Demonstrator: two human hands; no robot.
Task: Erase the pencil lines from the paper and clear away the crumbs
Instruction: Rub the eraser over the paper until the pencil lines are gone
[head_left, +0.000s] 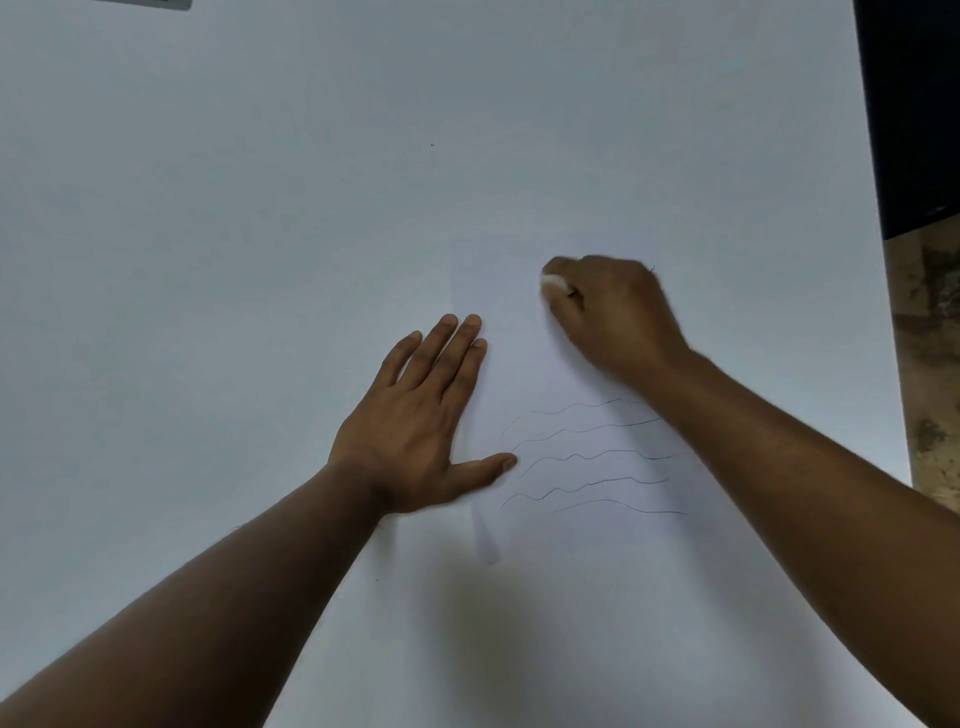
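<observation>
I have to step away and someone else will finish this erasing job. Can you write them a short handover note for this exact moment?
Left hand: flat, fingers straight, pressing the left edge of the paper to the table.
Right hand: curled round a white eraser, at the upper part of the sheet.
Done: the upper part of the paper shows no lines.
Left: five wavy pencil lines remain lower on the sheet, below the right hand. Whether crumbs lie on the paper cannot be told; sweep them off afterwards.
</observation>
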